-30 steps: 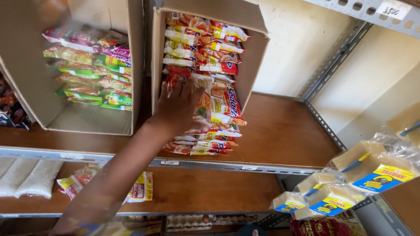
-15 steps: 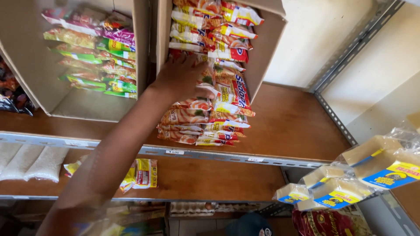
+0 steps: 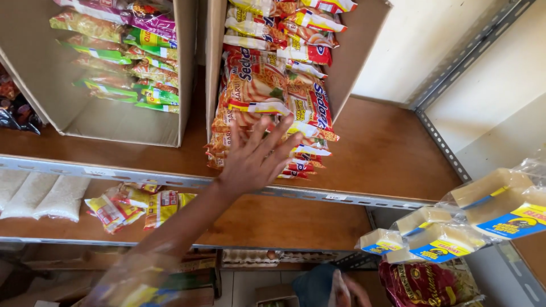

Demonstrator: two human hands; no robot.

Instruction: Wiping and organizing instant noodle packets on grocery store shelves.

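My left hand (image 3: 255, 158) is stretched up from the lower left, fingers spread, holding nothing. It hovers in front of a stack of red and yellow noodle packets (image 3: 267, 96) that spills out of an open cardboard box (image 3: 358, 51) lying on its side on the wooden shelf (image 3: 392, 148). The fingertips are at or just off the lower packets; I cannot tell whether they touch. My right hand is out of sight.
A second cardboard box (image 3: 51, 85) with green and pink packets stands to the left. White bags (image 3: 48, 196) and yellow packets (image 3: 136, 204) lie on the shelf below. Bagged yellow-and-blue blocks (image 3: 455, 227) hang at the right. A metal shelf edge (image 3: 352, 198) runs across.
My left hand has come down out of the box's upper packets and opened, fingers now spread before the lower stack. The view has shifted slightly.
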